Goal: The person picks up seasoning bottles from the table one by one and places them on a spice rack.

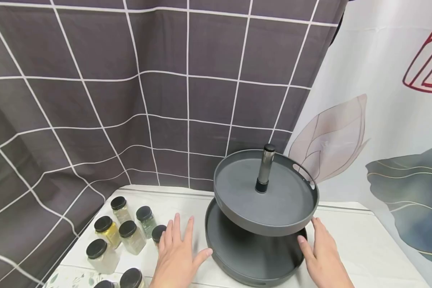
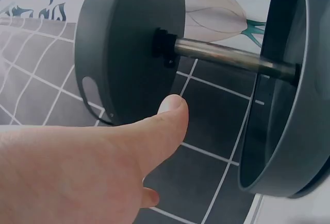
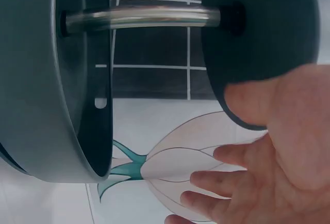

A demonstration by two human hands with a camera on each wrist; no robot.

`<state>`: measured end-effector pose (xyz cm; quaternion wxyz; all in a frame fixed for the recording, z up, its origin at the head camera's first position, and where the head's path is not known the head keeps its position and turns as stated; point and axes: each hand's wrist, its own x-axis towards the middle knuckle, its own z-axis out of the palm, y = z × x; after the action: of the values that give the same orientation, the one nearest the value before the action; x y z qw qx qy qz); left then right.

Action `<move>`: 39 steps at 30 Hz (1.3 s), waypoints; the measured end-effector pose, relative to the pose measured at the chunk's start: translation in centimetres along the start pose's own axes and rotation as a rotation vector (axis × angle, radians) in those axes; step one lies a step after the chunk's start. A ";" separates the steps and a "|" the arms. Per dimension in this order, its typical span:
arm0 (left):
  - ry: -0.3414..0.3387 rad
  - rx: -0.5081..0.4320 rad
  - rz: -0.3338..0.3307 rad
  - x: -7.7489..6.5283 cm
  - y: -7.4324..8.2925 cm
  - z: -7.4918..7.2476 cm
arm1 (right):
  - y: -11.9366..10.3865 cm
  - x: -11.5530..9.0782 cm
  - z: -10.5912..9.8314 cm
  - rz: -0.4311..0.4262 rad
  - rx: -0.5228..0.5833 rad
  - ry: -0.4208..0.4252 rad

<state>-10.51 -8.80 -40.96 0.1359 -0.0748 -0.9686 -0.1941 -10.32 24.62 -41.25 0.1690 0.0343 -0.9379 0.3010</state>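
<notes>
A dark grey two-tier round tray stand stands on the white-covered table, its upper tray [image 1: 237, 196] above a wider-looking lower tray [image 1: 248, 256]. A metal post with a black cap [image 1: 265, 168] rises from the upper tray's middle. My left hand [image 1: 176, 254] is spread at the stand's left, fingers straight, the thumb near the lower rim. To the stand's right, my right hand [image 1: 323, 254] has its thumb and fingers apart beside the trays; whether it touches a rim is unclear. Both wrist views show the metal tube [image 3: 144, 17] joining the tiers, and neither hand gripping anything.
Several black-lidded spice jars [image 1: 132, 237] stand on the table [image 1: 360, 248] left of my left hand, one partly behind its fingers. A grey checked curtain [image 1: 158, 96] hangs behind and at left. A white printed curtain [image 1: 345, 72] hangs at right.
</notes>
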 end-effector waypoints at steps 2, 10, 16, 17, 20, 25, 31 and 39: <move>0.000 0.004 -0.005 -0.1 -0.3 -0.3 | 0.0 0.3 -0.3 0.018 0.016 0.012; -0.006 0.023 -0.002 -0.4 -1.4 -1.8 | -0.3 1.5 -1.8 0.093 0.090 0.015; 0.032 0.062 0.016 -1.1 -2.9 -2.8 | -0.5 2.2 -2.4 0.155 0.133 0.090; 0.047 0.067 0.028 -1.3 -3.3 -2.9 | -0.6 2.3 -2.5 0.161 0.147 0.106; 0.094 0.061 0.039 -1.7 -4.4 -3.2 | -0.7 2.7 -2.9 0.178 0.171 0.122; 0.099 0.038 0.001 -2.5 -6.3 -4.1 | -0.7 3.4 -3.7 0.198 0.196 0.086; 0.155 0.074 0.011 -3.8 -9.2 -4.4 | -0.4 4.1 -4.6 0.171 0.229 0.086; 0.124 0.006 -0.032 -6.3 -13.2 -4.5 | -0.4 5.1 -5.3 0.095 0.254 0.159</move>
<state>-6.02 -23.22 -43.46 0.1928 -0.0467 -0.9600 -0.1975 -13.43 27.53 -35.22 0.2225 -0.0129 -0.8765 0.4267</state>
